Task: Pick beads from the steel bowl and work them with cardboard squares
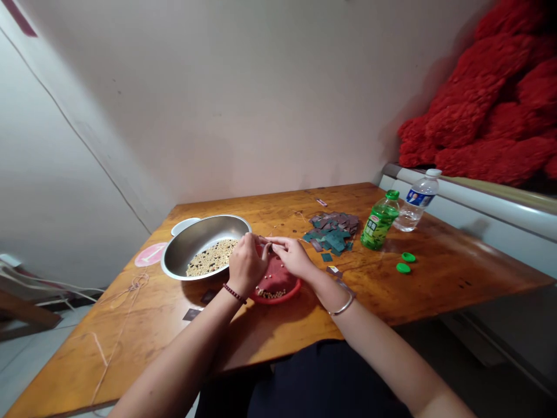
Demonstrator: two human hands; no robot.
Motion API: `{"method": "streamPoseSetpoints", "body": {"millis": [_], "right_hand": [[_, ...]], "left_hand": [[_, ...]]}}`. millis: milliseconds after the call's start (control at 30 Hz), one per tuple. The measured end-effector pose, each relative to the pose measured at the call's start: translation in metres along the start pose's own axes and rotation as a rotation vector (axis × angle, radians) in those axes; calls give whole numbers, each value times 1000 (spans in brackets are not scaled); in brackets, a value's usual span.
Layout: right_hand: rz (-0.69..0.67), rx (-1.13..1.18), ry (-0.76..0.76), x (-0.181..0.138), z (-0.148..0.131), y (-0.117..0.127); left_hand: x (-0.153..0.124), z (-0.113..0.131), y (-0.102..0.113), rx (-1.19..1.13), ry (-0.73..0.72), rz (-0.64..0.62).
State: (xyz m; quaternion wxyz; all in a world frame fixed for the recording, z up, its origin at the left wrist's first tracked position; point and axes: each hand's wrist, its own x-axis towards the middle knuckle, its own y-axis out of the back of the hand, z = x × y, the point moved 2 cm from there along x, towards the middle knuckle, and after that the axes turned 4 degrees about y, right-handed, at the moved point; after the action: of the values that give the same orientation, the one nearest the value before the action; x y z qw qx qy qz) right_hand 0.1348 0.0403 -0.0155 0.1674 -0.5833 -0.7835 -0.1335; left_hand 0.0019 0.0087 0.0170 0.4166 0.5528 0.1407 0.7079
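My left hand (247, 262) and my right hand (293, 255) meet above a red mesh basket (278, 273). Fingers of both are pinched together around something small and dark, too small to name. Several pale beads or beans (270, 294) lie low in the basket, partly covered by my left hand. Just left of that hand stands a steel bowl (177, 255), tilted in view, with many pale and some dark beads or beans (212, 257) inside.
Behind my right hand lies a pile of green and brown squares (333, 233). A green drink bottle (380, 220) and a clear water bottle (416, 202) stand at right, near two green caps (403, 267). Loose string (126, 290) and a pink disc (150, 255) lie at left.
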Motion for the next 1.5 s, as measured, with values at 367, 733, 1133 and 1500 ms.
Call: {"method": "streamPoseSetpoints", "body": {"millis": [367,733,1133,1500], "right_hand": [[4,-33,7,0,-1,1],[8,-38,23,0,0,1],[7,-36,20,1,1,2],[8,-31,26,1,4,2]], "left_hand": [[1,-2,1,55,41,9],[0,0,0,57,41,21],[-2,2,-1,31,13,-16],[-2,2,0,60,20,-33]]}}
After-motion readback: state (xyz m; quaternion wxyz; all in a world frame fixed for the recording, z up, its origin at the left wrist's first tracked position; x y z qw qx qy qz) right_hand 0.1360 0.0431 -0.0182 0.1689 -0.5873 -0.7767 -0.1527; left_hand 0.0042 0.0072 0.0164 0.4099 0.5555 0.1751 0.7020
